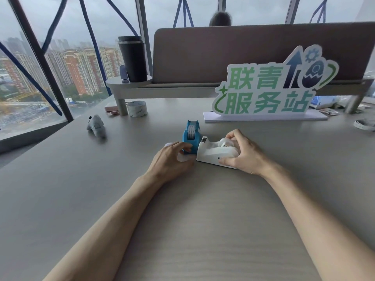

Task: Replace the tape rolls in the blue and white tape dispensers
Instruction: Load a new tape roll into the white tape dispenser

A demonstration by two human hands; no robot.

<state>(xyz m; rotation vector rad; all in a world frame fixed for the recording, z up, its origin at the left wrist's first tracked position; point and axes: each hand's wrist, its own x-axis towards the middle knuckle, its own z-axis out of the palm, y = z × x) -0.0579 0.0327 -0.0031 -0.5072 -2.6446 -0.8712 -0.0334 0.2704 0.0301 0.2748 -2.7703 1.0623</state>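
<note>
A small blue tape dispenser (190, 134) stands in the middle of the desk with a patterned white tape in it. Touching its right side lies a white tape dispenser (213, 153) that holds a clear tape roll (226, 143). My left hand (172, 159) curls over a white roll-like object (183, 158) on the desk, its fingertips against the blue dispenser's base. My right hand (243, 153) grips the rear of the white dispenser, thumb on its near side and fingers over the clear roll.
A wide white tape roll (137, 108) and a grey plush toy (95, 124) lie at the back left. A green sign (263, 92) stands behind the dispensers. A black tumbler (133, 57) sits on a raised shelf. More rolls (365, 124) lie at the far right.
</note>
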